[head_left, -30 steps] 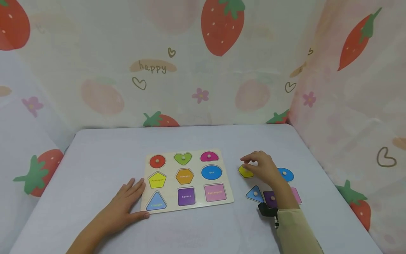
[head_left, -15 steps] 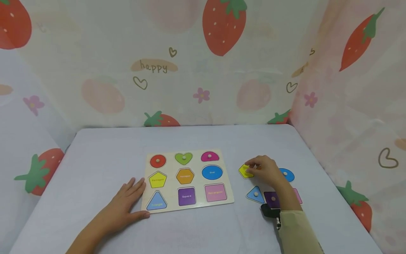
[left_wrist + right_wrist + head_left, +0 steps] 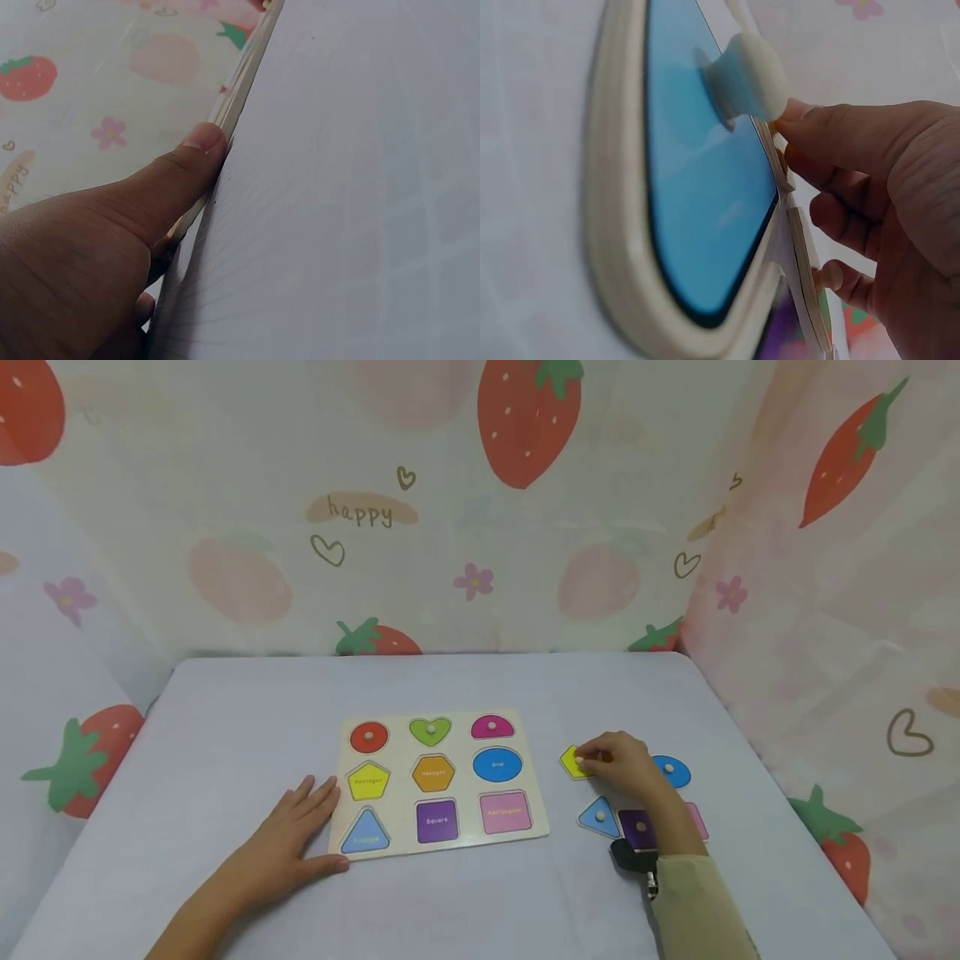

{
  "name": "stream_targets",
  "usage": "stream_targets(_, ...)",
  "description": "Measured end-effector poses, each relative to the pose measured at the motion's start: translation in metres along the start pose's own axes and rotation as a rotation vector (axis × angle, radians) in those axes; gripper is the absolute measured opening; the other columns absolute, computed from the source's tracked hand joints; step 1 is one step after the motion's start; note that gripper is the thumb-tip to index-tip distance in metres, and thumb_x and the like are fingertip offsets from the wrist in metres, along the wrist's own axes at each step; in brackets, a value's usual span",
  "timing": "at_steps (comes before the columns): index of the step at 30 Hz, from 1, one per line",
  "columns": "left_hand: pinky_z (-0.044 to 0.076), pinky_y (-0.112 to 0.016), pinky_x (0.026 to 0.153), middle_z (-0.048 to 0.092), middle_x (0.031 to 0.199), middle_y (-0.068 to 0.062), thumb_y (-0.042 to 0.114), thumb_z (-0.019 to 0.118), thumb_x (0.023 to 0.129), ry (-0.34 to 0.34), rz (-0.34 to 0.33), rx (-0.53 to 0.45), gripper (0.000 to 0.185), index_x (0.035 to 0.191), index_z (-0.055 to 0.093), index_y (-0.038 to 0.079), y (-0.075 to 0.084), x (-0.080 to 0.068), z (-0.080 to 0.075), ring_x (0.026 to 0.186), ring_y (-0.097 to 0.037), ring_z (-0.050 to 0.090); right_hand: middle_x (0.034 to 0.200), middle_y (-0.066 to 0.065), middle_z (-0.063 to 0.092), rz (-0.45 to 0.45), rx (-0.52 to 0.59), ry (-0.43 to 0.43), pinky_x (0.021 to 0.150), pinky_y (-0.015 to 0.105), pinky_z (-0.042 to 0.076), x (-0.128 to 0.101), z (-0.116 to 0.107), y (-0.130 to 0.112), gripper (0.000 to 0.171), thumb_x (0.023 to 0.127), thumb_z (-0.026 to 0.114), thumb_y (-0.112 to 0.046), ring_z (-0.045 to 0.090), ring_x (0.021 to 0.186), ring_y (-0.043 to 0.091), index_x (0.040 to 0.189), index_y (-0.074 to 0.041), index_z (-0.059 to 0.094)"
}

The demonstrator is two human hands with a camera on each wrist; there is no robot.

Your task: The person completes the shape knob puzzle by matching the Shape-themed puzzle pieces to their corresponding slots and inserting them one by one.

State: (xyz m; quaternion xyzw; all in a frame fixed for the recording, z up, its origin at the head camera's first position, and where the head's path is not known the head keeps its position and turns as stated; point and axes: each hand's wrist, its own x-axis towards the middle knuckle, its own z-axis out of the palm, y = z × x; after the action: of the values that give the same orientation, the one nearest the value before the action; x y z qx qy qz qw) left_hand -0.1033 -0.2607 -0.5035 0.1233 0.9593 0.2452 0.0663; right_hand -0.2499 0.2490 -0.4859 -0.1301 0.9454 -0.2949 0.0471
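The wooden peg puzzle board [image 3: 401, 827] lies on the white table. My left hand [image 3: 281, 839] rests along its left edge with extended fingers, thumb at the near corner; the left wrist view shows this thumb [image 3: 176, 169] against the board's edge. To the board's right, my right hand [image 3: 622, 768] pinches the knob of the yellow pentagon piece [image 3: 570, 763] between thumb and fingertips. In the right wrist view the blue triangle piece [image 3: 705, 202] fills the foreground and hides the pinched knob behind it.
Near the right forearm lie a blue triangle [image 3: 592, 824], a purple square [image 3: 632, 833], a pink rectangle [image 3: 699, 822] and a blue oval [image 3: 681, 772], partly covered by the arm. A red circle [image 3: 358, 742], green heart [image 3: 422, 725] and magenta half circle [image 3: 504, 728], all knobbed, sit in the board's back row.
My right hand has come down from just above the yellow pentagon piece, and its fingers have closed on the knob. The left hand has kept its place at the board.
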Motion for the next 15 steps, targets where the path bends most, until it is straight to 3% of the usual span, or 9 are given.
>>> stream_targets(15, 0.017, -0.064, 0.124, 0.027, 0.17, -0.005, 0.072, 0.073, 0.078, -0.002, -0.01, 0.012, 0.108, 0.161, 0.035, 0.014, 0.0031, -0.0011, -0.0023, 0.158, -0.039, 0.01, 0.094, -0.002, 0.071, 0.013, 0.008, 0.035, 0.08, 0.034, 0.047, 0.0014, 0.0046, -0.0049, 0.015, 0.094, 0.076, -0.02, 0.053, 0.091, 0.021, 0.107, -0.015, 0.081)
